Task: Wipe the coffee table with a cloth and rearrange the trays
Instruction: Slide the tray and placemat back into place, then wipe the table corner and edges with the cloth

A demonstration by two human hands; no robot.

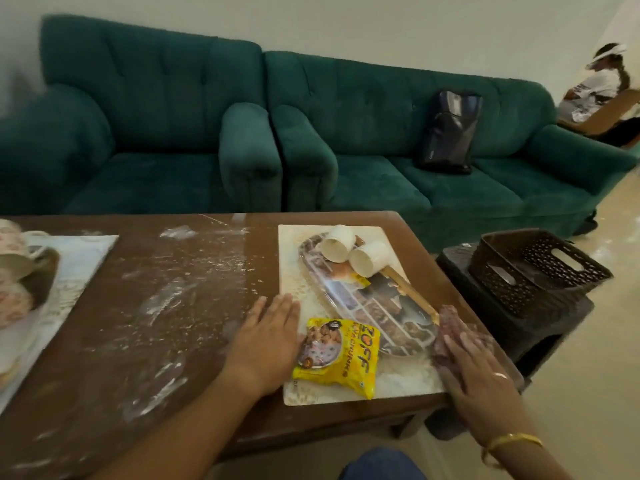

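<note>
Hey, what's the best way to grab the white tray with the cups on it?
Probably by its two long edges, from left and right at once, kept level: the tray is flat and loaded, and both paper cups lie on their sides, free to roll.

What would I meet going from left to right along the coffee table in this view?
Patterned cups → white dust smears → left hand → yellow snack packet → right hand → brown basket.
</note>
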